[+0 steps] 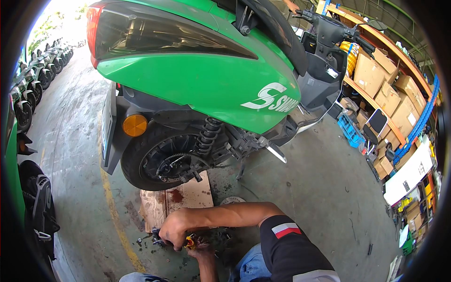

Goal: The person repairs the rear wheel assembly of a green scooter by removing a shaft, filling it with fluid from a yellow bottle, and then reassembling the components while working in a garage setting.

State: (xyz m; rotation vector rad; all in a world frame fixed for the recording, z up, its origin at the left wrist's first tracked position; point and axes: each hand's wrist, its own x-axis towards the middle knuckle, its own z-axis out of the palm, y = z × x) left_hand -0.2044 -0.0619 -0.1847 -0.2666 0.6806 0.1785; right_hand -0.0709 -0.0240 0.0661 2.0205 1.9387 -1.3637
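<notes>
Bending in from a dark sleeve [305, 258] beside a denim knee [253, 265], the right arm crosses above the left hand [202, 250], and the right hand [174, 230] sits just beyond it. Between the two hands is a small yellow piece [190, 242] — low over the floor [305, 207], with the fingers of both hands curled in close around it; they hide too much to tell which of them grip it. A dark part [157, 238] shows just left of the right hand, touching or not I cannot tell. Farther on lies stained cardboard [199, 188], a flat metal disc [232, 200] near its right corner. Past that come the rear wheel [134, 164] and coil spring [208, 136] of a green scooter [188, 84]. Beyond — another person's hand [291, 6] near the handlebar, a blue crate [350, 130] and shelves [397, 133] of cardboard boxes [387, 98] to the right, a row of scooters [26, 94] to the left
</notes>
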